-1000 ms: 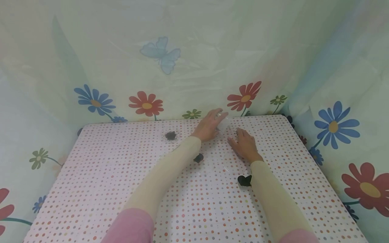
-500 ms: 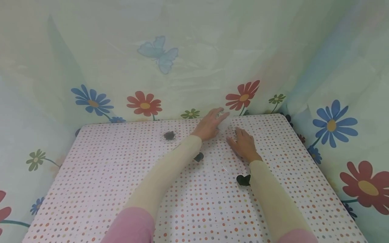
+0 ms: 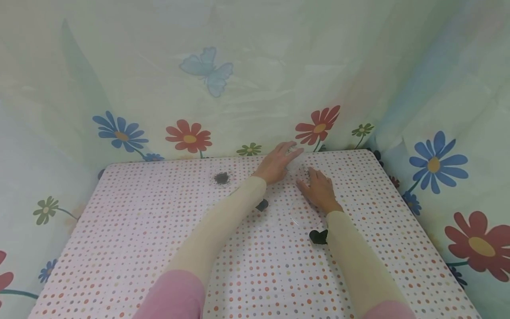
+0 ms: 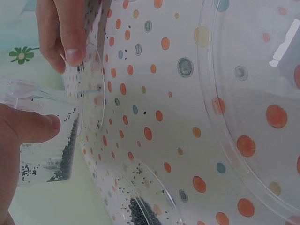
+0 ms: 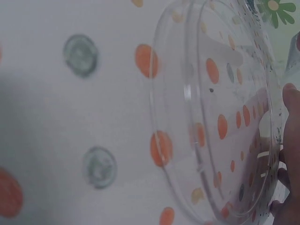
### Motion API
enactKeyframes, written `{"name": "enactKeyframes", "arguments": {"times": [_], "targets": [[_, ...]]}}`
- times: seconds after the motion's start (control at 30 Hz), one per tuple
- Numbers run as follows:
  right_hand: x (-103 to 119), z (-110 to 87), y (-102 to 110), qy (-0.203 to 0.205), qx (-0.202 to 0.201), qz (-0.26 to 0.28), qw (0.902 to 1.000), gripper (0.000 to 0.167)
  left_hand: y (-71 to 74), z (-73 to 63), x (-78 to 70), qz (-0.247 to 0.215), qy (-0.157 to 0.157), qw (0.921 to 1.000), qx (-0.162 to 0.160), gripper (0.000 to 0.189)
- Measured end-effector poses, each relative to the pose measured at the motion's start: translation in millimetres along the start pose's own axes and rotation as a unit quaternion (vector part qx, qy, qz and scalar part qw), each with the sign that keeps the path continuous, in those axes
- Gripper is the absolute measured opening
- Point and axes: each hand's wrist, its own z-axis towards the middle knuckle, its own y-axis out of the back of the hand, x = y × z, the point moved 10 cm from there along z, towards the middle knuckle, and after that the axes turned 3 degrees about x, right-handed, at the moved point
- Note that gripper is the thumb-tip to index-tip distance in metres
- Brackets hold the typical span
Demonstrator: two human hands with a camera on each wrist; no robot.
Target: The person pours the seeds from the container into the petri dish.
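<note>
My left hand [image 3: 275, 164] holds a clear plastic cup [image 4: 49, 161], thumb against its wall. The cup lies tilted, and small black grains cling and heap along its lower side. My right hand [image 3: 318, 190] is beside the cup, thumb and fingers spread around a small clear dish [image 4: 96, 105] that is hard to make out against the cloth. In the left wrist view the right fingers [image 4: 70, 42] come down at that dish's rim. Another clear dish [image 4: 166, 199] with a dark heap of grains [image 3: 222, 178] stands to the left.
A large clear round dish [image 5: 187, 93] lies nearer, between the forearms. Dark pieces [image 3: 318, 237] sit beside the sleeves. The dotted tabletop [image 3: 139, 230] ends at a flower-printed curtain [image 3: 247, 102] behind. A few loose grains lie on the cloth.
My left hand and the cup have shifted slightly right. The right hand keeps nearly the same place.
</note>
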Motion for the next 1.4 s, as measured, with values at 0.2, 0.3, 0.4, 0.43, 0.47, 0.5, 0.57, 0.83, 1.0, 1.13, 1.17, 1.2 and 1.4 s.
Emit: {"name": "enactKeyframes", "arguments": {"times": [0.2, 0.3, 0.4, 0.43, 0.47, 0.5, 0.57, 0.83, 1.0, 1.13, 1.17, 1.2, 1.4], "targets": [[1, -1.3, 0, -0.005, 0.008, 0.001, 1.0, 0.074, -0.4, 2.5, -0.4, 0.006, -0.001, 1.0, 0.007, 0.077], [2, -2.3, 1, -0.005, 0.007, 0.004, 1.0, 0.074, -1.2, 3.9, -1.3, 0.013, -0.003, 0.9999, 0.009, 0.076], [3, -3.0, 2, -0.004, 0.005, 0.007, 1.0, 0.074, -1.6, 4.7, -2.9, 0.02, -0.006, 0.9997, 0.012, 0.076], [3, -3.2, 2, -0.004, 0.005, 0.007, 1.0, 0.074, -1.8, 4.8, -3.5, 0.023, -0.006, 0.9996, 0.013, 0.075], [3, -3.2, 2, -0.004, 0.004, 0.007, 1.0, 0.074, -2.2, 4.9, -4.1, 0.024, -0.007, 0.9996, 0.014, 0.074], [3, -3.3, 2, -0.004, 0.003, 0.007, 1.0, 0.074, -2.7, 4.9, -4.5, 0.026, -0.006, 0.9995, 0.016, 0.074], [3, -3.5, 2, -0.004, 0.003, 0.006, 1.0, 0.074, -3.8, 5.4, -5.5, 0.029, -0.007, 0.9994, 0.016, 0.073], [1, -1.7, 2, -0.001, -0.005, 0.004, 1.0, 0.074, -6.3, 7.2, -9.1, 0.047, -0.017, 0.9986, 0.019, 0.069], [-1, -0.1, 0, -0.003, -0.005, 0.005, 1.0, 0.075, -7.9, 8.4, -12.2, 0.066, -0.027, 0.9972, 0.023, 0.069], [-2, 1.0, 0, -0.002, -0.006, 0.005, 1.0, 0.076, -9.4, 9.7, -15.7, 0.076, -0.034, 0.9961, 0.028, 0.07], [-2, 1.0, 0, -0.001, -0.005, 0.007, 1.0, 0.076, -9.7, 10.0, -16.6, 0.077, -0.035, 0.996, 0.03, 0.071], [-1, 0.9, 0, 0.0, -0.005, 0.006, 1.0, 0.076, -10.0, 10.3, -17.2, 0.078, -0.036, 0.9958, 0.031, 0.071], [1, -1.5, 1, 0.0, -0.002, 0.01, 0.9999, 0.076, -11.4, 12.0, -21.6, 0.096, -0.05, 0.9935, 0.035, 0.07]]}}
